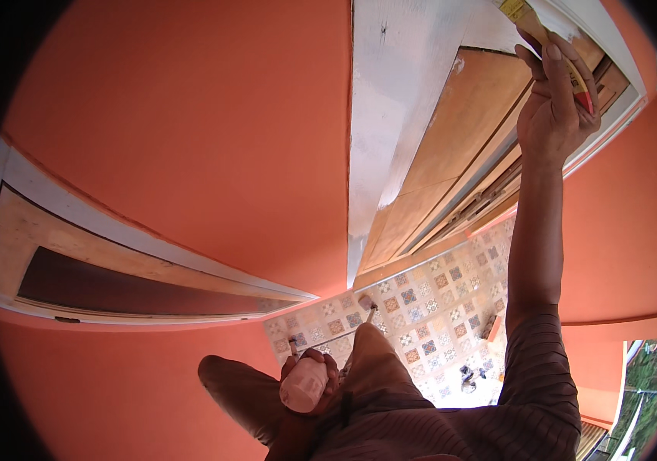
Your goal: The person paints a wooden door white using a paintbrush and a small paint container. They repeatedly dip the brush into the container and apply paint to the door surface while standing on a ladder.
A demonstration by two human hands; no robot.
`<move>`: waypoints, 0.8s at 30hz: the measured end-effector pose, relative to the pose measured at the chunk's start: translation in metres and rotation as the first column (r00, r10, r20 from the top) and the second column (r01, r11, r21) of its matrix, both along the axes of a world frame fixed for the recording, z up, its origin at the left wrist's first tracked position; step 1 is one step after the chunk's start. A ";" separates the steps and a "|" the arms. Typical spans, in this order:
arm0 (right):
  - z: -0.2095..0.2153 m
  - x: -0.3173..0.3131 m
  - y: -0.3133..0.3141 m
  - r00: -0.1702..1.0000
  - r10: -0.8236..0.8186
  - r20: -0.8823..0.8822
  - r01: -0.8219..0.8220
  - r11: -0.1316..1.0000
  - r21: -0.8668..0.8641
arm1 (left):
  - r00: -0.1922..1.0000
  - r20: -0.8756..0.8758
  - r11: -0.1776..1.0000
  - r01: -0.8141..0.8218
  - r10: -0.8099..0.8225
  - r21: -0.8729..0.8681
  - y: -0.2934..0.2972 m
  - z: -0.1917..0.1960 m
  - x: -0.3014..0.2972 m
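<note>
Reaching: my right hand point(555, 100) is raised high on a straight arm, up against the wooden door point(459, 138) in its white frame point(397, 92).
Right fingers: wrapped tight around the wooden handle of a paintbrush point(566, 61), thumb along its side; the handle's red tip sticks out below my grip, the upper end runs off toward the top edge.
Brush position: it lies against the upper part of the door, just beside the white frame.
Left hand point(309, 376): held low by my waist, well apart from the right.
Left fingers: closed around a small pale pink container point(303, 386), its round bottom facing the camera.
Wall point(190, 138): orange on both sides of the door.
Second opening point(113, 269): wood and white trim at my left.
Floor point(428, 300): patterned tiles far below me, with a few small objects too small to tell.
</note>
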State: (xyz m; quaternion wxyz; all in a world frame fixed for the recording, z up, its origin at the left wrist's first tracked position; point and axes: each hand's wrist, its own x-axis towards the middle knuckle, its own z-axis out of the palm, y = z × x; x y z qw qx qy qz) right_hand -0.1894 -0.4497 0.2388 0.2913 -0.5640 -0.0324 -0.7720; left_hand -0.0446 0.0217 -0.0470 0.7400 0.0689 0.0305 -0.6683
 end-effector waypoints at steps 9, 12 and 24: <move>-0.004 -0.034 -0.009 0.856 -0.512 0.072 0.496 0.852 0.170 | 1.000 0.023 1.000 0.005 -0.005 0.003 0.001 0.015 0.003; -0.012 -0.001 0.016 0.810 -0.573 -0.123 0.556 0.818 -0.149 | 0.999 0.014 0.999 0.029 -0.029 0.026 -0.001 0.020 0.003; -0.011 -0.084 -0.066 0.904 -0.393 0.170 0.355 0.910 0.216 | 0.999 0.044 1.000 0.025 -0.025 -0.001 0.008 0.011 0.003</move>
